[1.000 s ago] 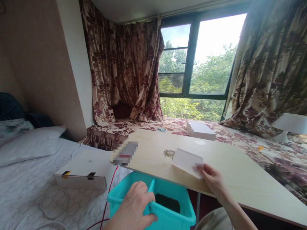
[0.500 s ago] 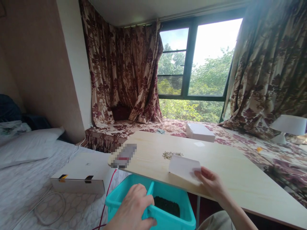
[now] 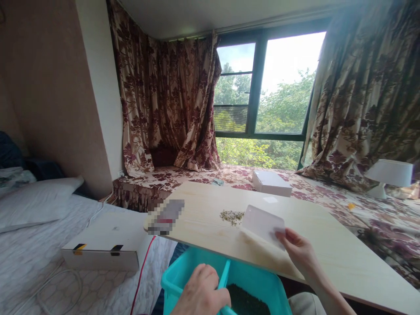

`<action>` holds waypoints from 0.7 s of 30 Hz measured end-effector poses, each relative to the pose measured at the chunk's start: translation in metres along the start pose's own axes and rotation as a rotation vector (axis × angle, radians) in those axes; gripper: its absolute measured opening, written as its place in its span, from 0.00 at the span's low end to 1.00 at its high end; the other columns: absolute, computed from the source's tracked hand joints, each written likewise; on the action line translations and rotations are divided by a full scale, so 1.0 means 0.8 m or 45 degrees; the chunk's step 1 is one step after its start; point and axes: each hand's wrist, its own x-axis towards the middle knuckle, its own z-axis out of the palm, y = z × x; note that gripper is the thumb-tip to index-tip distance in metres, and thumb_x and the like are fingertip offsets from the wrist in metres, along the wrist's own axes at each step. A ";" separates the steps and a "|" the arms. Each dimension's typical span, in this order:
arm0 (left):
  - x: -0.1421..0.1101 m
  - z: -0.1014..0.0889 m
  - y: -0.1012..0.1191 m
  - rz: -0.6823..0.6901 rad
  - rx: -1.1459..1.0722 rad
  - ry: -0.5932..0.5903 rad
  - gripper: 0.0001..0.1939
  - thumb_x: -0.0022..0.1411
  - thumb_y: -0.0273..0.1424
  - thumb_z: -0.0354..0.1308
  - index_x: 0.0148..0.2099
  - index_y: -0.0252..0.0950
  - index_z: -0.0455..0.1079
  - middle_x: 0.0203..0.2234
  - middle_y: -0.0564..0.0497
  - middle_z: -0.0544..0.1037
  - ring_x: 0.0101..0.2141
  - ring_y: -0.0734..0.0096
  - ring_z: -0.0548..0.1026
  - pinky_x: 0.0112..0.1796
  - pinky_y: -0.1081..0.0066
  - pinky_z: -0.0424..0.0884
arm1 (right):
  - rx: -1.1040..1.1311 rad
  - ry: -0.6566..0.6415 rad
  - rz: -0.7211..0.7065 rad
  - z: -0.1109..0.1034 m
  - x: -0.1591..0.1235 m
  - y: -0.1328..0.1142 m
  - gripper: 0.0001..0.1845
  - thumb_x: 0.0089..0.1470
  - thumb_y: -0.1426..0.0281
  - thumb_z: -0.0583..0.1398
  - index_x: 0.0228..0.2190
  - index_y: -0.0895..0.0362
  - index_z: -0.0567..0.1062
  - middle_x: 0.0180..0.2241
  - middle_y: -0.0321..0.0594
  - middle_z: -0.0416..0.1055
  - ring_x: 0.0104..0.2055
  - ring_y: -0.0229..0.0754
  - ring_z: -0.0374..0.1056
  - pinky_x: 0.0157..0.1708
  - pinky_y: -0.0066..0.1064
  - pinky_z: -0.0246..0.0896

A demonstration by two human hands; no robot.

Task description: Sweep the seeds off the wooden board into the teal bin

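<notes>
My right hand (image 3: 297, 249) pinches the near right corner of a thin, translucent white rectangular sheet (image 3: 264, 223). The sheet is tilted over the pale wooden table (image 3: 203, 199), beside a loose heap of small greenish-brown grains (image 3: 231, 216). Below the table's front edge is a turquoise two-compartment bin (image 3: 166, 282). My left hand (image 3: 203, 291) is closed around the bin's central divider, thumb towards the right side. Dark fine-grained material (image 3: 246, 302) lies in the right compartment. Much of the left compartment is hidden behind my left hand.
A blurred-out flat object (image 3: 167, 216) lies at the table's left end. White boxes rest on the bed (image 3: 101, 240) and on the window ledge (image 3: 271, 183). A small white piece (image 3: 270, 200) is on the table. A red cable (image 3: 141, 271) hangs left of the bin.
The sheet has moved right, away from the grains, and tilted up more. My left hand and the bin have shifted right along the table's front edge.
</notes>
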 end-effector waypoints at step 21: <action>0.008 -0.029 0.012 0.029 -0.060 -0.109 0.18 0.50 0.48 0.63 0.37 0.43 0.71 0.29 0.54 0.64 0.38 0.63 0.63 0.42 0.66 0.57 | -0.188 -0.162 -0.129 0.030 0.002 0.011 0.23 0.38 0.50 0.64 0.29 0.56 0.80 0.30 0.43 0.80 0.34 0.49 0.75 0.34 0.36 0.71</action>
